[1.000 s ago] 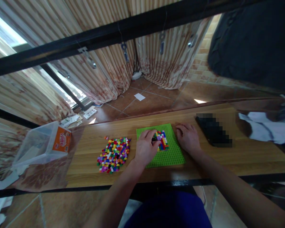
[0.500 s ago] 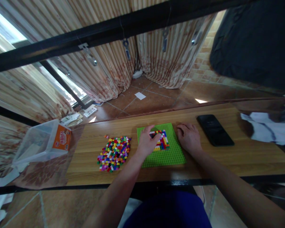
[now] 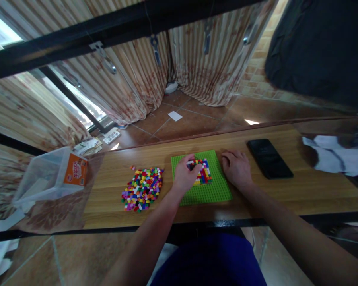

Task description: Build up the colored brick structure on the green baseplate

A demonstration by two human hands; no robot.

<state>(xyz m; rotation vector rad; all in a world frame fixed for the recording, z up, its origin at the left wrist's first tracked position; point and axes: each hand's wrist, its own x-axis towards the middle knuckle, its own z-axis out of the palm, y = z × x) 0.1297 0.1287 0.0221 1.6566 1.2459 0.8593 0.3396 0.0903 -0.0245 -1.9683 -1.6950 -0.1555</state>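
Observation:
My left hand is over the left part of the green studded baseplate. Its thumb reaches across a block of coloured toy bricks fixed on the plate, and its forefinger lies farther up, apart from the thumb. I make out nothing held between them, though the hand covers part of the bricks. Just right of the plate, my right hand rests on the wooden tabletop with its fingers curled in; no object shows in it. A pile of loose small bricks lies left of the plate.
A black phone lies right of my right hand. Crumpled white papers are at the far right. A clear plastic box with an orange label stands at the left. A dark bar crosses above, in front of striped curtains.
The whole view has shifted a little, so the table appears slightly higher. Both hands keep about the same places and poses relative to the baseplate.

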